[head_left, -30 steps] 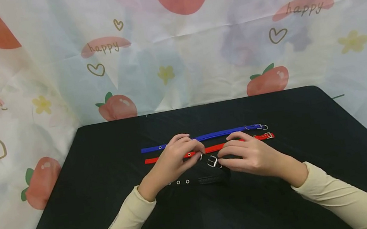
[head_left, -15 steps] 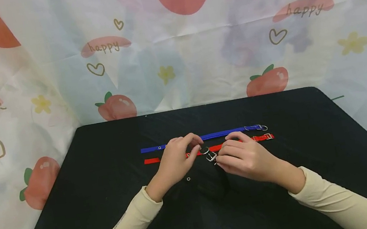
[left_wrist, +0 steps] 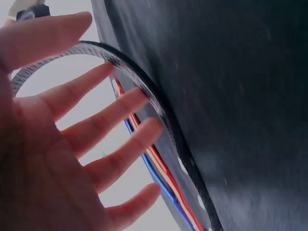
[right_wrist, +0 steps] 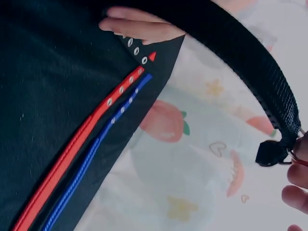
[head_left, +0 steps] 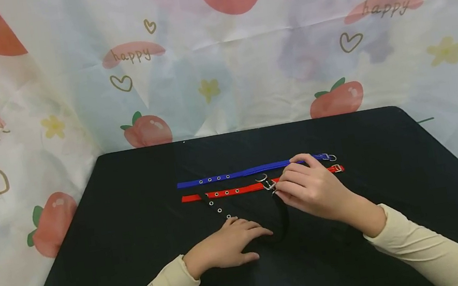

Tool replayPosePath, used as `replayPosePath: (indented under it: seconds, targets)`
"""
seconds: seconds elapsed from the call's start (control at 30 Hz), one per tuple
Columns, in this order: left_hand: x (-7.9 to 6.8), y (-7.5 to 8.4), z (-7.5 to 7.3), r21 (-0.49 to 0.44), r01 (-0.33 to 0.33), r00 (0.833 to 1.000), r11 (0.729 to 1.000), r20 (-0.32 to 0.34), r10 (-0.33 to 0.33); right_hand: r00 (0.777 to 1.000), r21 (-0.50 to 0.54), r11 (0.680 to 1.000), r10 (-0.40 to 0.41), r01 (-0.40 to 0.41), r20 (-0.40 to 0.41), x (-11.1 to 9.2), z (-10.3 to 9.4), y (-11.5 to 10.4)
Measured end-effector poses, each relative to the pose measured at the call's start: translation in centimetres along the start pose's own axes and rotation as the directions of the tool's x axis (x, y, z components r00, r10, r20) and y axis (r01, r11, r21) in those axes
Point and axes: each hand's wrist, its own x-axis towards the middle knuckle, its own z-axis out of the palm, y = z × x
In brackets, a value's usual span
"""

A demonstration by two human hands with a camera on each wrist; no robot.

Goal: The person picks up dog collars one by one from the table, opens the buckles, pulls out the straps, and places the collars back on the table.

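My right hand (head_left: 312,192) pinches the buckle end of a black collar (head_left: 284,218) above the table, with its metal buckle (head_left: 269,185) and D-ring at the fingertips. The black strap (right_wrist: 240,57) curves down from there, and its end with metal eyelets lies across the tip of the red collar. My left hand (head_left: 228,245) is low over the strap's middle with fingers spread and fairly straight. In the left wrist view its fingertips are at the strap (left_wrist: 168,115); whether they press on it I cannot tell.
A red collar (head_left: 247,188) and, behind it, a blue collar (head_left: 254,169) lie stretched side by side on the black-covered table (head_left: 137,175). Their buckles point right, partly behind my right hand. A printed curtain (head_left: 246,77) hangs beyond the table's far edge.
My left hand has left the buckle, coming down and nearer with its fingers spreading. The right hand has kept the buckle end, rising slightly. The eyelet end now slants over to the red collar.
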Motion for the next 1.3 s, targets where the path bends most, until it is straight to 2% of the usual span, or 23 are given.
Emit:
replayPosePath:
  seconds: [0.17, 0.27, 0.4, 0.47, 0.57, 0.63, 0.7, 0.77, 0.83, 0.93, 1.0, 1.07, 1.17, 1.2, 1.3]
  targets:
    - [0.2, -1.2, 0.3, 0.111, 0.041, 0.997, 0.993, -0.072, -0.033, 0.999, -0.057, 0.997, 0.044, -0.044, -0.011, -0.3, -1.0, 1.3]
    - [-0.2, -2.2, 0.1, 0.101, 0.057, 0.992, 0.993, -0.118, -0.044, 0.996, -0.087, 0.993, 0.083, -0.084, -0.017, -0.9, -1.9, 2.2]
    - [-1.6, -4.0, -0.8, -0.011, 0.089, 0.980, 0.996, -0.175, -0.090, 0.988, -0.123, 0.981, 0.153, -0.153, -0.010, -2.2, -3.2, 3.5]
    - [-2.6, -5.2, -1.3, -0.097, 0.115, 0.968, 0.989, -0.212, -0.133, 0.979, -0.141, 0.970, 0.202, -0.199, 0.002, -3.0, -3.9, 4.2]
    - [-4.0, -7.0, -2.0, -0.238, 0.169, 0.938, 0.956, -0.258, -0.230, 0.956, -0.168, 0.946, 0.290, -0.278, 0.046, -4.0, -4.9, 5.2]
    - [-4.6, -8.1, -2.4, -0.331, 0.206, 0.910, 0.921, -0.281, -0.305, 0.927, -0.181, 0.922, 0.363, -0.342, 0.098, -4.4, -5.4, 5.7]
    - [-4.9, -8.9, -2.9, -0.406, 0.240, 0.879, 0.882, -0.294, -0.375, 0.884, -0.202, 0.890, 0.440, -0.408, 0.157, -4.6, -5.7, 6.1]
    - [-4.8, -9.6, -3.5, -0.458, 0.272, 0.846, 0.846, -0.305, -0.437, 0.821, -0.224, 0.849, 0.523, -0.479, 0.227, -4.7, -5.7, 6.7]
    - [-4.4, -10.2, -4.2, -0.495, 0.310, 0.808, 0.812, -0.313, -0.499, 0.744, -0.247, 0.801, 0.598, -0.545, 0.298, -4.7, -5.5, 7.6]
    - [-3.2, -11.4, -5.4, -0.490, 0.389, 0.753, 0.780, -0.318, -0.576, 0.611, -0.291, 0.733, 0.676, -0.614, 0.413, -4.8, -4.9, 9.5]
    - [-2.1, -12.3, -6.2, -0.460, 0.448, 0.723, 0.767, -0.318, -0.613, 0.537, -0.319, 0.702, 0.700, -0.637, 0.471, -5.1, -4.1, 11.0]
    - [-0.7, -13.4, -6.8, -0.413, 0.512, 0.696, 0.753, -0.314, -0.645, 0.475, -0.336, 0.675, 0.716, -0.657, 0.512, -5.6, -3.0, 12.6]
    - [1.8, -15.1, -7.3, -0.322, 0.590, 0.668, 0.741, -0.322, -0.671, 0.405, -0.350, 0.644, 0.728, -0.680, 0.552, -6.8, -0.8, 14.8]
    - [2.7, -15.7, -7.2, -0.294, 0.613, 0.657, 0.734, -0.326, -0.680, 0.379, -0.355, 0.632, 0.731, -0.689, 0.568, -7.2, 0.0, 15.5]
    - [5.0, -17.2, -6.7, -0.182, 0.668, 0.640, 0.721, -0.353, -0.683, 0.291, -0.372, 0.591, 0.736, -0.715, 0.611, -8.8, 2.3, 16.9]
